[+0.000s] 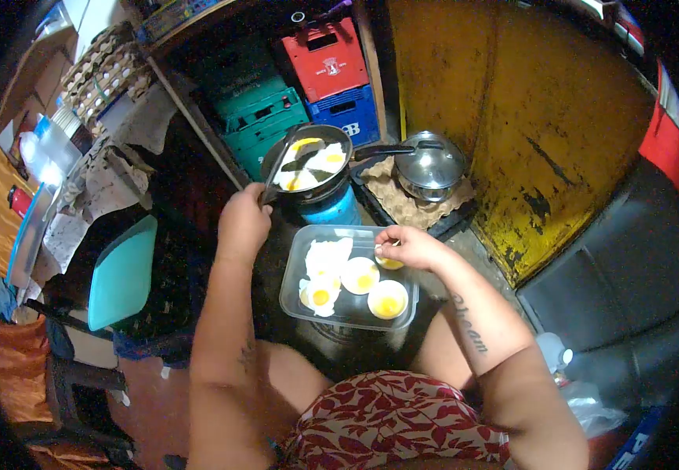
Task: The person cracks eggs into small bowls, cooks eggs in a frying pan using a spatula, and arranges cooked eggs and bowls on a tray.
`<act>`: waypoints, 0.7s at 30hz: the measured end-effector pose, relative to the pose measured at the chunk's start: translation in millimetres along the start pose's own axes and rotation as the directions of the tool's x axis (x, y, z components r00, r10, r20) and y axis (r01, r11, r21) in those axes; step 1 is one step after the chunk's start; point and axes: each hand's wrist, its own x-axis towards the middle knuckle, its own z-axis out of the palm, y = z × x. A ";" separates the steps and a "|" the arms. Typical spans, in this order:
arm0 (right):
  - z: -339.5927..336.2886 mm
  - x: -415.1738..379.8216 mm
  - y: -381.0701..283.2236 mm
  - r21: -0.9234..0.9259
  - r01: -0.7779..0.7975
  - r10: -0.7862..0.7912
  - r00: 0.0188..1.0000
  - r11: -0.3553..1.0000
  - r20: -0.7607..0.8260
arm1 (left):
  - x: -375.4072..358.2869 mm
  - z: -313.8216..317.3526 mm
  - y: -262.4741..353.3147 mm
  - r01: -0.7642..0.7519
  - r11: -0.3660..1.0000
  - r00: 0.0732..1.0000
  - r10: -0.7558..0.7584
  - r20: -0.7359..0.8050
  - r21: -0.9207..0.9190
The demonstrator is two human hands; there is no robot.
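My left hand (247, 221) is closed on the dark handle of a utensil that reaches up over a black frying pan (344, 139). Eggs (295, 180) lie in the pan, which sits above a blue cylinder (333, 210). Closer to me is a clear plastic container (292, 270) with fried eggs (321, 297) at its left and small white bowls of raw-looking egg (388, 300) at its right. The fingers of my right hand (402, 247) are pinched together at the rim of the upper right bowl (389, 263), partly covering it.
A lidded metal pot (430, 166) stands on an egg tray (457, 204) right of the pan. Red (328, 66), blue (345, 112) and green crates (261, 117) are stacked behind. A teal lid (124, 274) and stacked egg trays (104, 78) are at left, a yellow panel (527, 117) at right.
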 end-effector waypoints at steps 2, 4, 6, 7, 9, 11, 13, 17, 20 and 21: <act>0.4 0.6 0.5 -0.024 -0.001 0.001 1.000 1.000 -0.002 | -19.0 10.3 -10.3 0.111 0.960 0.994 -0.111 0.014 -0.256; 1.7 2.7 5.8 0.025 -0.007 0.006 1.000 1.000 0.008 | -34.9 31.2 -25.0 0.155 0.880 0.987 -0.158 0.031 -0.449; 4.0 0.6 5.1 0.003 -0.002 0.002 1.000 1.000 -0.020 | -47.8 58.1 -42.1 0.103 0.781 0.992 -0.126 0.006 -0.616; 5.3 0.0 4.8 -0.007 0.001 -0.002 0.998 1.000 -0.056 | -55.4 62.8 -47.5 0.109 0.775 0.991 -0.137 0.002 -0.623; 8.4 1.1 8.4 0.018 -0.016 0.018 0.997 1.000 -0.069 | -69.2 53.7 -36.2 0.344 0.503 0.936 -0.248 0.248 -0.793; 11.0 1.2 5.8 0.045 -0.037 0.040 0.996 0.998 -0.077 | -71.0 52.6 -34.7 0.384 0.376 0.918 -0.250 0.306 -0.843; 12.4 0.2 -4.9 -0.077 -0.171 0.162 0.980 0.982 -0.113 | -70.7 51.9 -34.2 0.399 0.267 0.911 -0.222 0.347 -0.877; 27.2 7.7 19.4 -0.111 0.048 -0.068 0.980 0.993 -0.187 | -71.7 50.1 -34.8 0.380 0.175 0.915 -0.213 0.341 -0.908; 36.8 5.8 4.6 -0.095 0.077 -0.095 0.975 0.992 -0.202 | -69.7 61.3 -47.3 0.366 0.076 0.909 -0.242 0.339 -0.928; 39.4 5.8 0.4 -0.081 0.052 -0.066 0.980 0.995 -0.185 | -69.8 63.5 -51.2 0.365 0.074 0.908 -0.248 0.338 -0.928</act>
